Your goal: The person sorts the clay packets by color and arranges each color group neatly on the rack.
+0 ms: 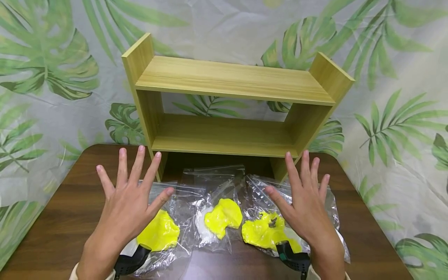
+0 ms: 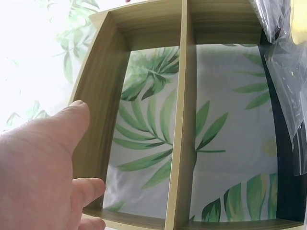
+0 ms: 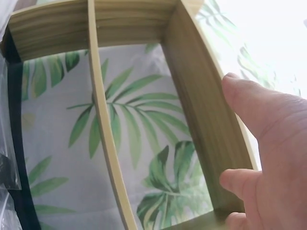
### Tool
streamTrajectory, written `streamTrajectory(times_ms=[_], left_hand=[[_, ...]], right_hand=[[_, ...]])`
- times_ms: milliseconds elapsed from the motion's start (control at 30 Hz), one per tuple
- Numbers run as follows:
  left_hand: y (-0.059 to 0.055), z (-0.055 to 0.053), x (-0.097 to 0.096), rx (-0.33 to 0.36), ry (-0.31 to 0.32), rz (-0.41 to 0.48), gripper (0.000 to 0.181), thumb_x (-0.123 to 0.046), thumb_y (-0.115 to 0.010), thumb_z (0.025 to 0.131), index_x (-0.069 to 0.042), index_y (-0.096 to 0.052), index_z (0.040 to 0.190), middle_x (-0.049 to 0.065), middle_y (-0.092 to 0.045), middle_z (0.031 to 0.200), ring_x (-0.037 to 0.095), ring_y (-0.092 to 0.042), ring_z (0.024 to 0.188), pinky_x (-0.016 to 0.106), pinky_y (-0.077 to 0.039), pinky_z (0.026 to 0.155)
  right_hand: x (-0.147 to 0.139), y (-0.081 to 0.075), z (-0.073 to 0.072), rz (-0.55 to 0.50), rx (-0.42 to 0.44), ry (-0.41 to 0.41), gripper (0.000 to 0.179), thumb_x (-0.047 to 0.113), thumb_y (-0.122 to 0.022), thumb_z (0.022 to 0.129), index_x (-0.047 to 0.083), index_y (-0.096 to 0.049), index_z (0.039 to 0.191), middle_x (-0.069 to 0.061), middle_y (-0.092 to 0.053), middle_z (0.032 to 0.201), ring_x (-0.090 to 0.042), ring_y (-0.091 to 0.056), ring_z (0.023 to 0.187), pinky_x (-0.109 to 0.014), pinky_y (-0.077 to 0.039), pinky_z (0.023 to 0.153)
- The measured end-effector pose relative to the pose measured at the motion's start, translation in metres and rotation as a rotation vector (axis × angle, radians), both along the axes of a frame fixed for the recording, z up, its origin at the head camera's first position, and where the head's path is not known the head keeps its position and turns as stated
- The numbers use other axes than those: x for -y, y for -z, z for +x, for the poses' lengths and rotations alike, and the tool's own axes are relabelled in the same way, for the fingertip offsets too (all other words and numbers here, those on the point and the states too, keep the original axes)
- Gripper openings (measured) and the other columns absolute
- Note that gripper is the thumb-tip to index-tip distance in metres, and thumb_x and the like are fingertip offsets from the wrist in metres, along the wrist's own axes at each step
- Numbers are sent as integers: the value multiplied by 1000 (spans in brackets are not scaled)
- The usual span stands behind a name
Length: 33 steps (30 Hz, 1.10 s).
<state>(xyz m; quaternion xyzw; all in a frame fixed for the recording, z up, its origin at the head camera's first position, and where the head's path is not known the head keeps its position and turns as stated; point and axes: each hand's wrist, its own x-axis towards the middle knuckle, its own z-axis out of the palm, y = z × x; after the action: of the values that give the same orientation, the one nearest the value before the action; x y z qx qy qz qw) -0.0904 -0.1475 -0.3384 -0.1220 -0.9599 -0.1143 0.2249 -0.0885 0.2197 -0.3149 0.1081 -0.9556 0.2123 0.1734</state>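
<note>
My left hand is held over the left plastic bag, fingers straight and spread, with nothing in it. On the other side my right hand hovers over the right bag, also spread and holding nothing. Three clear zip bags lie in a row on the table: a left bag, a middle bag and a right bag. Each has a flattened bright yellow lump with some white beside it: the left lump, the middle lump and the right lump. The hands partly cover the outer bags.
Behind the bags stands a light wooden shelf with two boards and raised side panels, on a dark brown wooden table. A leaf-patterned cloth hangs behind it. Black wrist cameras sit at both wrists.
</note>
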Motion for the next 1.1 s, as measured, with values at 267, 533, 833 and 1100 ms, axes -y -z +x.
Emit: streamTrajectory(times_ms=[267, 533, 833, 1100], left_hand=[[-1, -1, -3, 0, 6, 3, 84, -61, -52, 90, -25, -14, 156, 8, 0, 161, 33, 17, 144, 69, 18, 101], [-2, 1, -2, 13, -1, 2, 86, -60, -55, 89, -25, -13, 156, 9, -1, 161, 33, 18, 144, 70, 18, 101], [-1, 0, 1, 21, 6, 14, 85, -57, -57, 90, -22, -15, 156, 7, 0, 161, 33, 18, 144, 69, 19, 101], [-2, -3, 1, 49, 23, 28, 84, -53, -56, 92, -23, -12, 156, 10, -4, 161, 33, 16, 144, 69, 18, 102]], right_hand=[[-5, -1, -3, -21, -44, 9, 85, 50, -55, 93, 23, -5, 156, -7, 14, 160, -33, 17, 144, -65, 18, 105], [-16, -2, -6, -63, -66, 40, 88, 48, -57, 93, 20, -3, 156, -10, 12, 160, -33, 15, 144, -67, 14, 105], [-29, 1, -21, -216, -127, 63, 91, 39, -61, 93, 15, 1, 155, -8, 3, 161, -29, 5, 147, -59, 6, 112], [-38, 12, -46, -380, -122, 196, 81, 41, -60, 93, 19, -13, 155, -3, -21, 158, -26, -25, 142, -55, -26, 110]])
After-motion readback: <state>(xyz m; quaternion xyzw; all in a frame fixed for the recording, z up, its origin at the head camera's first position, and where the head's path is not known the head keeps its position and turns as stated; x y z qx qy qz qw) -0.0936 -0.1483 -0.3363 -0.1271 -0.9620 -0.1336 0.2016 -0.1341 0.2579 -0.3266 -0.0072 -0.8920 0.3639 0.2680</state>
